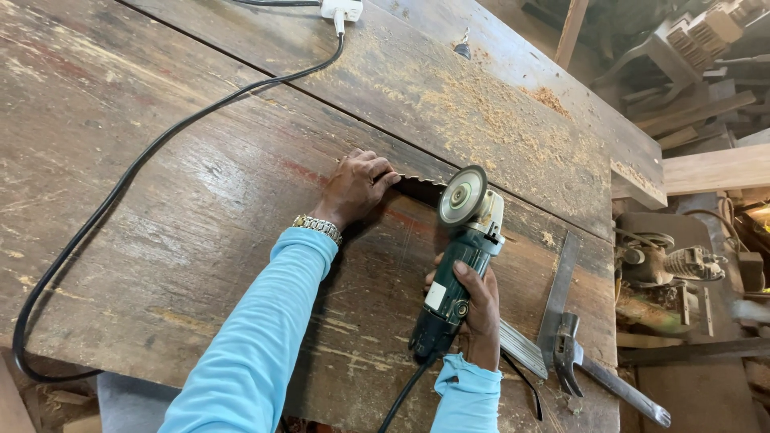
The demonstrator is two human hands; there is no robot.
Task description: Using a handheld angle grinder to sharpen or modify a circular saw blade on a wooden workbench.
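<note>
**Grinder held at saw blade in tabletop slot**

Right hand is wrapped shut around the green body of the angle grinder, thumb lying over the top of the casing. Left hand rests on the tabletop, fingers curled down and pressing on the toothed saw blade that pokes up from a dark slot in the boards; it steadies the blade rather than closing around it.

Step in hand, as I judge it: lining the disc up on the blade's teeth. The disc sits just beside the teeth at the right end of the slot; whether it is touching or spinning, I cannot tell. No sparks show.

The next move would call for a firm one-handed hold on the grinder, a shallow, steady approach of the disc edge to a single tooth, and left fingers kept well apart from the disc.

Orientation: the grinder's long axis runs from near the person, up and slightly right, toward the slot. Its head points away from the person, disc face turned up-left toward the camera. Its black cord leaves the tail end toward the near edge.

Nearby: a hammer and a metal square lie to the right; sawdust is spread beyond the slot.
</note>
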